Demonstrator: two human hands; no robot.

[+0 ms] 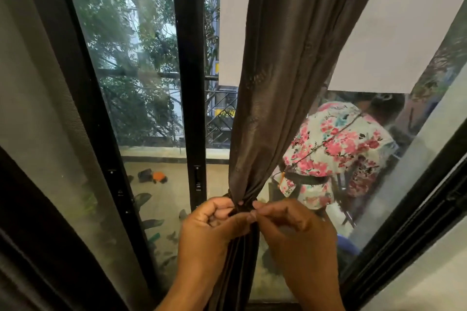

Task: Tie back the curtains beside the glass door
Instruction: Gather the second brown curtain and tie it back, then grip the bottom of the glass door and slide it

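Observation:
A dark brown curtain (278, 88) hangs in front of the glass door (141, 88) and is gathered into a narrow bunch at hand height. A thin dark tie (241, 209) wraps the bunch there. My left hand (209, 227) pinches the tie from the left. Opposite it, my right hand (295, 230) pinches the tie from the right, fingertips almost meeting at the gathered fabric. Below the hands the curtain falls in a tight column to the bottom of the view.
A black door frame post (189, 70) with a latch (197, 182) stands just left of the curtain. A mesh screen panel (32, 108) fills the left side. A reflection of a person in a floral top (338, 149) shows in the right glass. Balcony floor lies beyond.

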